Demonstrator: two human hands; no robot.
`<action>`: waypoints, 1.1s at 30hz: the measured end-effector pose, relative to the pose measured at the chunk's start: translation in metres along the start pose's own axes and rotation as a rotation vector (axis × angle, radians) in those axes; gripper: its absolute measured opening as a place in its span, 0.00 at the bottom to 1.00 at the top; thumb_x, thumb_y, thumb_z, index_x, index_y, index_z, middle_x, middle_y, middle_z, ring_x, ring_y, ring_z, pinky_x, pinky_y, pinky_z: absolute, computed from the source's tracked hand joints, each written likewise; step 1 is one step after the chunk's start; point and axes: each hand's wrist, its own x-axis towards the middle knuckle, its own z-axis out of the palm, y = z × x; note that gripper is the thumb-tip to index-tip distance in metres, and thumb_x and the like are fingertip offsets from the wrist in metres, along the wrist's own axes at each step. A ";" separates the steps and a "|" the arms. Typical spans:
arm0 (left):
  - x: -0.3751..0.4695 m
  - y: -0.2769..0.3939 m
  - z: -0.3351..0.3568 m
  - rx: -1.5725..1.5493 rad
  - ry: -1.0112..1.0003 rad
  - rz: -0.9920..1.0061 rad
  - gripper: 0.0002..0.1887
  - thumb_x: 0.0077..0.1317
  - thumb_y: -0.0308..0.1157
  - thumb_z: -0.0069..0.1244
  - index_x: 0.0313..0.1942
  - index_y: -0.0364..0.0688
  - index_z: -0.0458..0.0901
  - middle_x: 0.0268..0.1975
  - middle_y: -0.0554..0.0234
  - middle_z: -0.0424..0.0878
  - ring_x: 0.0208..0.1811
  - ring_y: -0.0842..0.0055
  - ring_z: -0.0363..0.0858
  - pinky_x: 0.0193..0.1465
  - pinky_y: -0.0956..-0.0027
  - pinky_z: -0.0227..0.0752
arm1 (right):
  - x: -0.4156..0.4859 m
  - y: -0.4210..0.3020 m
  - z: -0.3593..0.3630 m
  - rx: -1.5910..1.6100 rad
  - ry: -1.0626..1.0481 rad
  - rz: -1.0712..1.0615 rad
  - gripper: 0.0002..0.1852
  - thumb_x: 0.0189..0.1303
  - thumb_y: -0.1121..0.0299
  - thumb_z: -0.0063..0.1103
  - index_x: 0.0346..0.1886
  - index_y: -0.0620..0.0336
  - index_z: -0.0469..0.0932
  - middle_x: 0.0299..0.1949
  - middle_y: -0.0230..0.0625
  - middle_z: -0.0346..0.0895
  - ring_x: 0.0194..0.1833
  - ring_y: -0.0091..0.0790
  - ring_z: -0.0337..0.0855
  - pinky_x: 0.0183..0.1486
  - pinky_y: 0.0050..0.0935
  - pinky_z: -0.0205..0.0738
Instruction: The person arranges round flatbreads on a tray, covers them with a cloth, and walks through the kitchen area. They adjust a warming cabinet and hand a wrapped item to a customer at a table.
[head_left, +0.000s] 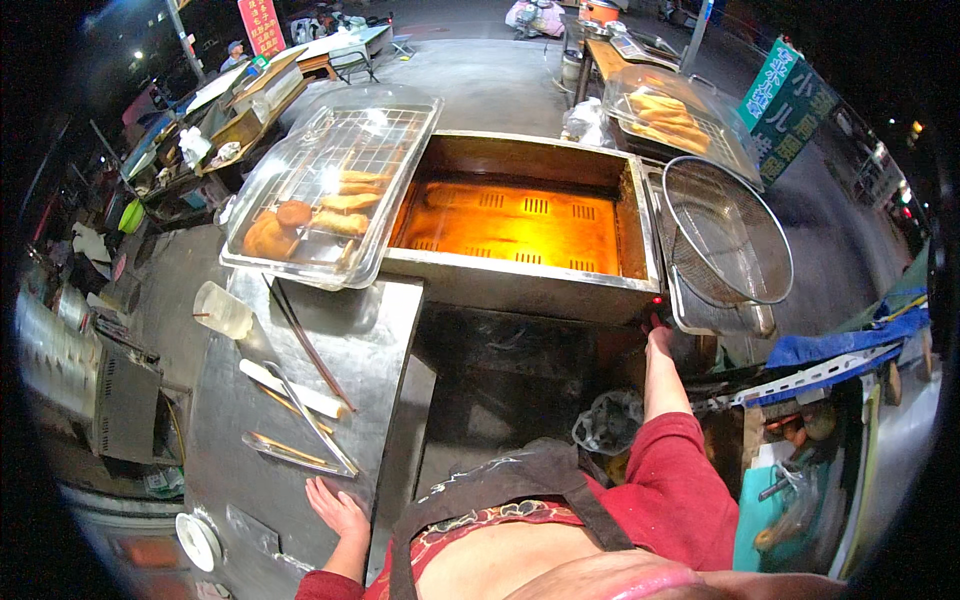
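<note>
My left hand (337, 508) rests on the steel worktable (300, 517), fingers apart and holding nothing. Just beyond its fingertips lie metal tongs (311, 420), a white rod (296, 388) like a rolling pin, and thin wooden sticks. A pair of long dark chopsticks (313, 349) lies farther up. My right hand (657, 334) reaches to the lower right front of the deep fryer (517, 289), close below a small red light (657, 300). Shadow hides what its fingers touch. Amber oil (510, 221) covers the slotted plate inside the fryer.
Left of the fryer, a clear-covered tray (330, 274) holds fried pieces; another covered tray (667, 124) holds fried dough sticks. A wire-mesh basket (727, 232) stands at right. A plastic container (223, 310) is on the worktable. A plastic bag (609, 422) hangs below my right arm.
</note>
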 end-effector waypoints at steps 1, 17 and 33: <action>0.000 0.000 0.000 0.000 0.009 0.004 0.28 0.55 0.27 0.39 0.58 0.30 0.57 0.62 0.41 0.53 0.64 0.52 0.48 0.66 0.54 0.41 | 0.002 0.000 0.000 -0.020 0.004 0.011 0.13 0.51 0.75 0.60 0.42 0.55 0.74 0.40 0.32 0.74 0.33 0.35 0.75 0.27 0.31 0.77; 0.000 0.002 0.000 -0.017 0.022 -0.018 0.28 0.54 0.25 0.40 0.57 0.31 0.57 0.62 0.43 0.53 0.64 0.53 0.49 0.66 0.54 0.42 | 0.002 -0.006 0.004 0.051 0.010 -0.085 0.18 0.51 0.75 0.58 0.48 0.57 0.69 0.45 0.33 0.71 0.36 0.36 0.74 0.26 0.32 0.76; 0.001 0.005 -0.001 -0.024 0.016 -0.043 0.28 0.53 0.24 0.41 0.57 0.32 0.58 0.62 0.44 0.54 0.64 0.54 0.49 0.66 0.55 0.42 | -0.013 -0.006 0.000 -0.135 0.005 -0.056 0.07 0.55 0.63 0.57 0.35 0.53 0.74 0.29 0.29 0.75 0.20 0.29 0.71 0.17 0.26 0.66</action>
